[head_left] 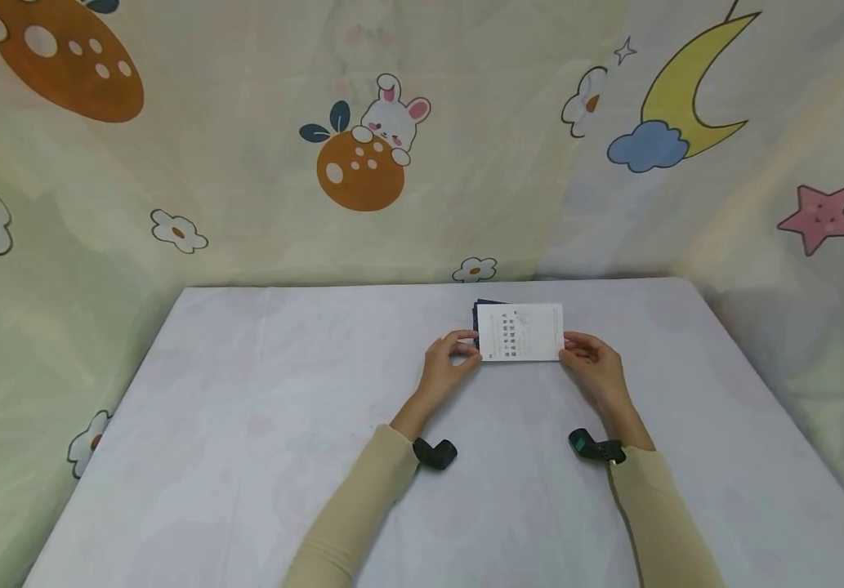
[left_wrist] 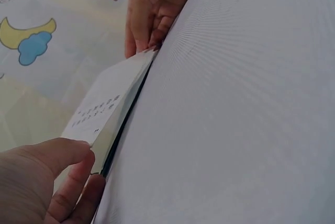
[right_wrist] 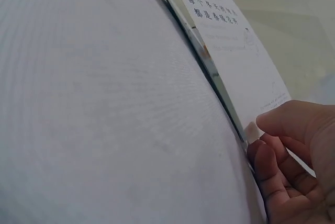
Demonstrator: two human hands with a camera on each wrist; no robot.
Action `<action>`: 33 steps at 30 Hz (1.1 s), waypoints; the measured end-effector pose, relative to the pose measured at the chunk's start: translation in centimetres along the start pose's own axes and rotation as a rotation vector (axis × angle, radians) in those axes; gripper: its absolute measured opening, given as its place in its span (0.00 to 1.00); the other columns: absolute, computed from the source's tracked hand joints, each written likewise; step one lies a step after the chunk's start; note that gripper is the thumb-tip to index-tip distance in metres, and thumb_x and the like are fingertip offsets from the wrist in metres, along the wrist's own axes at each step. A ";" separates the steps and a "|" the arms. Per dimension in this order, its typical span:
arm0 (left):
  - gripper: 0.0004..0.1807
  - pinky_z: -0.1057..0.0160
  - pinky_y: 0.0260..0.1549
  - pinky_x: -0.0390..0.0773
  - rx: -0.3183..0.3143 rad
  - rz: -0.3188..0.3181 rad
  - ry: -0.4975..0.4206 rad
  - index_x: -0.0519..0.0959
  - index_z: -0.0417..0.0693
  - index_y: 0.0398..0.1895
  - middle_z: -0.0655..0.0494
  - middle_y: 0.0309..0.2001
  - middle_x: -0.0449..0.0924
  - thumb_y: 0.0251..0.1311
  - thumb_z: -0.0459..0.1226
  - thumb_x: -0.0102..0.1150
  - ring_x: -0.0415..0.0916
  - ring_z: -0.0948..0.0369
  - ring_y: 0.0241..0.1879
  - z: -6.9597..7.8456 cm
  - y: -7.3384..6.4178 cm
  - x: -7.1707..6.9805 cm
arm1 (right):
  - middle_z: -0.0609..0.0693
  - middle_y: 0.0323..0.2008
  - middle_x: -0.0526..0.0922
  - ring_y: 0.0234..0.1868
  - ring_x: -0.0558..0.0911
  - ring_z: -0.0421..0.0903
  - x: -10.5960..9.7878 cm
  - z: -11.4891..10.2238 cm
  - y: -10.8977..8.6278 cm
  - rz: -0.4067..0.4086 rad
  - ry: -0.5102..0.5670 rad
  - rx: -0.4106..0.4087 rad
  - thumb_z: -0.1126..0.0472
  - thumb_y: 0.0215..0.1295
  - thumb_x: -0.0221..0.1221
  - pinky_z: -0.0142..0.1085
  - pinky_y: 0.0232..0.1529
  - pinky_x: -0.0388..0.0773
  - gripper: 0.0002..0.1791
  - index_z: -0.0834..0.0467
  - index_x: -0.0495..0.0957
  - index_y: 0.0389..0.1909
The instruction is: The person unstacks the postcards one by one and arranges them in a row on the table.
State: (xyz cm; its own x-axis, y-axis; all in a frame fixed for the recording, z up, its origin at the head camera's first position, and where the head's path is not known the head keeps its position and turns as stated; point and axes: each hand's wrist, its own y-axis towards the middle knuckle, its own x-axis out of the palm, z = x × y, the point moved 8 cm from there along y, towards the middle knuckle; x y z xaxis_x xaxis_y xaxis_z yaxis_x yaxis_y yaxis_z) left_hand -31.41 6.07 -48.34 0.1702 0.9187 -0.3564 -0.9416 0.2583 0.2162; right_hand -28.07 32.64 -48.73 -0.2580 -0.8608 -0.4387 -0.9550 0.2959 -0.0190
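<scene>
Pale-yellow cloth backdrop (head_left: 260,163) on three sides, printed with bunny-on-orange (head_left: 360,175), crescent moon (head_left: 667,94), star (head_left: 820,216), flowers (head_left: 179,231). White tabletop (head_left: 282,367) below. Pinched at opposite ends by fingers of left hand (head_left: 445,367) and right hand (head_left: 601,371), near far edge, right of centre: white card (head_left: 535,331). Beneath, poking out upper left: dark-blue item (head_left: 476,317). On card: two lines of Chinese writing (right_wrist: 212,10), lower reading 都是春暖花开; finer print too small.

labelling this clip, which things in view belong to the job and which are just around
Part of the job:
white card with Chinese text
dark blue item partly hidden beneath it
left hand and right hand, both pinching the card

Just around:
white tablecloth
cartoon backdrop
left wrist camera
right wrist camera
</scene>
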 end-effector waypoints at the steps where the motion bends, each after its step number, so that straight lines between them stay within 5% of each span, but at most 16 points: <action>1: 0.19 0.49 0.71 0.49 -0.002 0.001 -0.001 0.78 0.45 0.53 0.51 0.36 0.87 0.58 0.32 0.66 0.78 0.55 0.51 -0.1 0.0 -0.1 | 0.57 0.49 0.77 0.40 0.75 0.34 0.1 0.0 0.0 -0.003 0.002 0.007 0.64 0.65 0.61 0.17 0.38 0.72 0.23 0.63 0.73 0.61; 14: 0.21 0.48 0.71 0.48 -0.023 -0.011 0.039 0.76 0.40 0.52 0.50 0.37 0.86 0.55 0.32 0.67 0.78 0.53 0.51 -0.1 -0.4 0.8 | 0.58 0.51 0.76 0.45 0.74 0.44 -0.2 -0.2 -0.3 0.011 -0.057 0.040 0.62 0.67 0.58 0.16 0.38 0.70 0.22 0.62 0.73 0.61; 24: 0.24 0.51 0.71 0.47 -0.043 -0.128 0.077 0.73 0.37 0.57 0.50 0.41 0.84 0.56 0.33 0.65 0.73 0.54 0.58 0.9 -1.5 1.9 | 0.60 0.51 0.75 0.45 0.74 0.42 -1.2 -0.9 -1.6 -0.014 -0.109 -0.016 0.65 0.67 0.57 0.15 0.38 0.70 0.22 0.65 0.73 0.60; 33: 0.26 0.51 0.72 0.47 -0.079 -0.218 0.068 0.71 0.37 0.59 0.51 0.42 0.84 0.57 0.35 0.65 0.71 0.54 0.60 1.9 -3.1 3.1 | 0.60 0.51 0.74 0.49 0.72 0.49 -1.8 0.0 -2.2 -0.053 -0.180 0.061 0.57 0.68 0.59 0.17 0.38 0.67 0.26 0.64 0.70 0.63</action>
State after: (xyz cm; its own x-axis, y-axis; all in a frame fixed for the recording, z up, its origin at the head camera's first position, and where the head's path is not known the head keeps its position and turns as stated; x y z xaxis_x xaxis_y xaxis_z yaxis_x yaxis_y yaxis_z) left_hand -27.44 8.72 -48.39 0.3546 0.8206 -0.4481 -0.9049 0.4219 0.0567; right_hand -25.47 33.52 -47.85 -0.1720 -0.7896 -0.5890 -0.9545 0.2815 -0.0985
